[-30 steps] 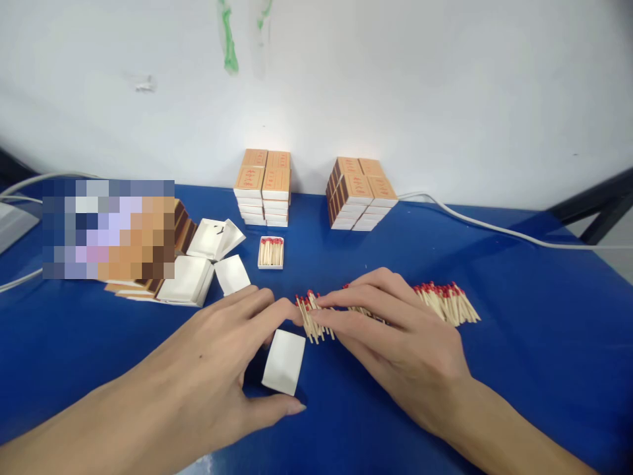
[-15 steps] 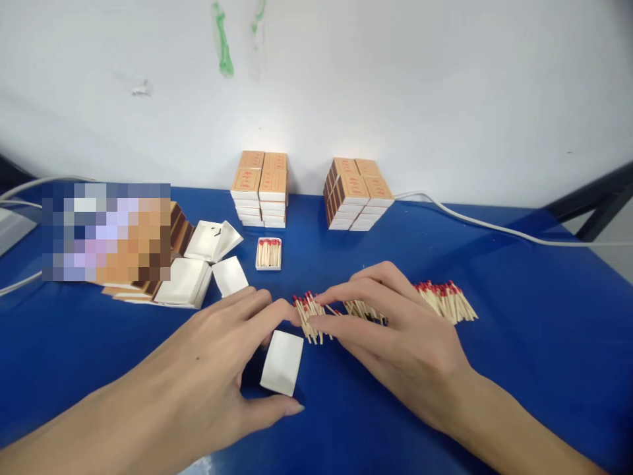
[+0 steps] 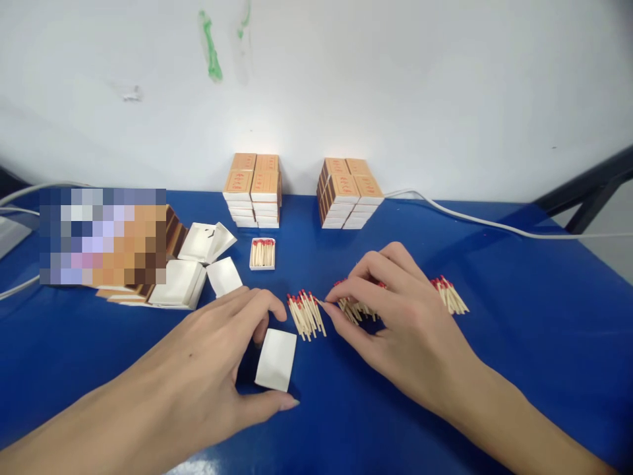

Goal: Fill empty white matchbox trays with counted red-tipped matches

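Note:
My left hand (image 3: 212, 356) curls round an empty white matchbox tray (image 3: 277, 359), thumb along its near edge and a fingertip by its far left corner. My right hand (image 3: 400, 316) pinches a single match (image 3: 320, 301) between thumb and forefinger; most of that match is hidden. Just left of those fingertips lies a small bunch of red-headed matches (image 3: 306, 315) on the blue table. More loose matches (image 3: 353, 310) show under and behind my right hand. A tray filled with matches (image 3: 262, 254) sits farther back.
Two stacks of closed matchboxes, a left stack (image 3: 252, 191) and a right stack (image 3: 351, 194), stand against the wall. Empty trays (image 3: 178, 284) and matchbox sleeves (image 3: 175, 231) pile up at left beside a blurred patch. A white cable (image 3: 469, 218) runs along the back right.
My right hand's fingertips have drawn back to the right from the small bunch, leaving it uncovered, and now pinch one match. My left hand stays round the tray. The view has shifted slightly.

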A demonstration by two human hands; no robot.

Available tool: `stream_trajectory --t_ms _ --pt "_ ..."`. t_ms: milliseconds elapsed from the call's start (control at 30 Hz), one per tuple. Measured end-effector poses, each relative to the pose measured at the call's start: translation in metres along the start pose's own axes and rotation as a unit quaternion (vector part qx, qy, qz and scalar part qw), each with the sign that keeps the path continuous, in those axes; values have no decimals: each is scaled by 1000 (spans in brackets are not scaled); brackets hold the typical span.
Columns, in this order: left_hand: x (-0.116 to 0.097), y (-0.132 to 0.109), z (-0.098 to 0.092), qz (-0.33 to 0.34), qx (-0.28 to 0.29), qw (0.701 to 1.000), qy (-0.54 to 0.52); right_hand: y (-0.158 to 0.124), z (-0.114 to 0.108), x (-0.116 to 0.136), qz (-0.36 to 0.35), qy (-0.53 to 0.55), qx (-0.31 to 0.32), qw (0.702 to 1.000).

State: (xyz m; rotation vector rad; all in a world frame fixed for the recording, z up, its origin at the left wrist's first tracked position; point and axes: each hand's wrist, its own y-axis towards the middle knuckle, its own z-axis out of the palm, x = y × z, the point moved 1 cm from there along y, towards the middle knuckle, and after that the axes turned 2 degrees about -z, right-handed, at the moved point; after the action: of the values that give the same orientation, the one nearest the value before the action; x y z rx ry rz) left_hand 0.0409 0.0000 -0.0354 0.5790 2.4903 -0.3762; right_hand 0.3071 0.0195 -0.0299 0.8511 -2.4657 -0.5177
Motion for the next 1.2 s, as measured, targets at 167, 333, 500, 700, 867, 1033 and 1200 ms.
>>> stream_trajectory --t_ms 167,333,500,700,867,1033,1200 --pt "0 -1 0 -13 -10 1000 -9 -3 7 1 4 -8 42 999" --pt "1 0 0 36 -15 999 1 -4 12 4 23 10 45 999" --pt "-1 2 -1 32 -7 999 9 -4 6 3 35 32 41 998" --pt "0 1 -1 2 0 1000 4 -7 -2 -1 44 -8 55 997" --pt "0 0 0 15 -11 1000 -8 -8 6 0 36 -22 45 998" --pt "0 3 -1 48 -16 999 10 -4 18 2 82 -34 5 996" --pt "1 2 -2 60 -20 998 10 0 12 5 133 34 6 991"
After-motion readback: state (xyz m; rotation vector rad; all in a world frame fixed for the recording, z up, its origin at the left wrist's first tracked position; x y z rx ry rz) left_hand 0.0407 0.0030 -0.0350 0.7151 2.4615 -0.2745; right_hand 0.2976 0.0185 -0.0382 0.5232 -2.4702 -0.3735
